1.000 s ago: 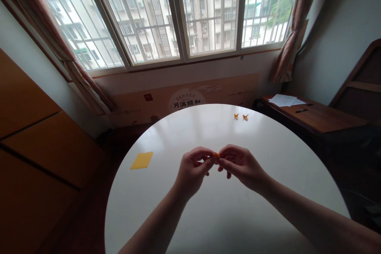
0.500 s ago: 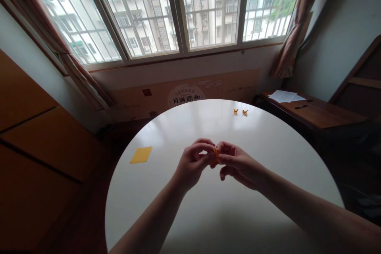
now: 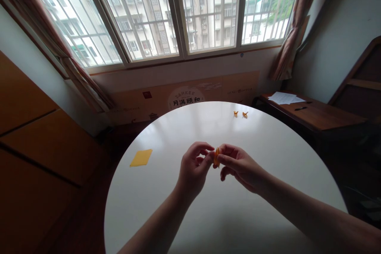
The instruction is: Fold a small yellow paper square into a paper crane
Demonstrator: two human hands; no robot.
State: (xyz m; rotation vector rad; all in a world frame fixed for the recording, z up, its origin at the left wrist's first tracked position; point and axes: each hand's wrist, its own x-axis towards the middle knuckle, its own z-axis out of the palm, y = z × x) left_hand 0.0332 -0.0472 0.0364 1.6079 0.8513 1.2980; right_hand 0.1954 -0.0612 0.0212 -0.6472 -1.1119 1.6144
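Observation:
A small folded piece of orange paper [image 3: 217, 158] is held upright between my two hands, above the middle of the white table. My left hand [image 3: 195, 166] pinches its left side with thumb and fingers. From the other side my right hand [image 3: 238, 164] grips it between thumb and index finger, its lower fingers curled loosely below. Fingertips cover part of the paper. Two small orange folded paper birds [image 3: 236, 114] stand near the table's far edge. On the left lies a stack of square yellow-orange paper [image 3: 141, 158].
The round white table [image 3: 166, 127] has its curved edge near the window wall. To the right is a low brown wooden table [image 3: 327, 117] with white sheets [image 3: 285, 98] and dark small items on it. An orange-brown cabinet [image 3: 35, 143] stands on the left.
My left index finger has lifted off the paper's upper part, so more of the orange paper shows. Both hands stay in nearly the same place; the view has tilted slightly.

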